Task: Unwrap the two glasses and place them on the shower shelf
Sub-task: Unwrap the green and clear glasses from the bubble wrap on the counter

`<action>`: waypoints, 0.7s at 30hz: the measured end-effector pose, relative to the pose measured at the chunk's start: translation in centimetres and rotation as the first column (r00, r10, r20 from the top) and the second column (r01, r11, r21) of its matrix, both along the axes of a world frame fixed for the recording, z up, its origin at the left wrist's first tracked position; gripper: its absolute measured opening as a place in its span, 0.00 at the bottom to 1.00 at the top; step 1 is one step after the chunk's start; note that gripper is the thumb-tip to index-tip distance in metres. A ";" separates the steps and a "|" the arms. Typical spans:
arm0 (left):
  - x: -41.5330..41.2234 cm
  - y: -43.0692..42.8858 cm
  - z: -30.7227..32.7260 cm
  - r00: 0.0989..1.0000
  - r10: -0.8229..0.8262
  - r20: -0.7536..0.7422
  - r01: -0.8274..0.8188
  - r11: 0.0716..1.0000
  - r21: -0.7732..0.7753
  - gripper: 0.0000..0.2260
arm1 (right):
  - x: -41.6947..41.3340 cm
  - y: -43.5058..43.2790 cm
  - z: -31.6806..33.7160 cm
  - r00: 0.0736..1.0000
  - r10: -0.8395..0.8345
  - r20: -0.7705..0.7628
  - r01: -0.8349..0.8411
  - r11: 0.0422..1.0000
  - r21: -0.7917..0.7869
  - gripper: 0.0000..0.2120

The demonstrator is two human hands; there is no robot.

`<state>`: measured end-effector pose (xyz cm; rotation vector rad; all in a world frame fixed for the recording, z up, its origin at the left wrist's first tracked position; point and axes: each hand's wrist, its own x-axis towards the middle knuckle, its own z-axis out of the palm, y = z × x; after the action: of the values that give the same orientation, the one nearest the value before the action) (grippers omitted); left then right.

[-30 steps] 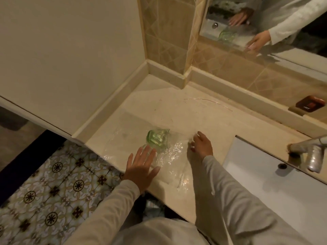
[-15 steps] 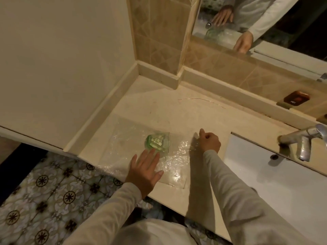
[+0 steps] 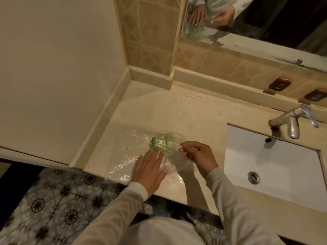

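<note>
A green glass (image 3: pixel 161 142) lies on its side on the beige counter (image 3: pixel 185 114), on a sheet of clear plastic wrap (image 3: pixel 129 152) spread flat beneath it. My left hand (image 3: pixel 150 169) rests flat on the wrap, fingers apart, fingertips just short of the glass. My right hand (image 3: pixel 196 155) is to the right of the glass, thumb and fingers pinched on the wrap's right edge, lifting it a little. Only one glass is in view.
A white sink (image 3: pixel 272 167) with a chrome tap (image 3: pixel 292 124) is set into the counter on the right. A mirror (image 3: pixel 247 20) hangs above a tiled backsplash with two brown wall plates (image 3: pixel 279 83). Patterned floor tiles (image 3: pixel 53 206) lie below the counter's front edge.
My right hand has drawn the wrap's edge inward, toward the glass, and lifted it. My left hand stays flat on the wrap, and the glass has rolled slightly.
</note>
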<state>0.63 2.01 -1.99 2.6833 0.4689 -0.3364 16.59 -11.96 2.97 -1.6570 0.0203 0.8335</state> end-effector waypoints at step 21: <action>-3.0 1.5 -0.7 0.969 0.214 0.123 -0.182 0.957 -0.227 0.31 | 7.6 0.4 -5.4 0.983 -0.179 0.036 0.182 0.947 -0.266 0.16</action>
<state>-2.34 3.47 -2.71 2.4054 0.6144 -0.1217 24.22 -11.52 -2.40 -1.8812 0.2854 0.7037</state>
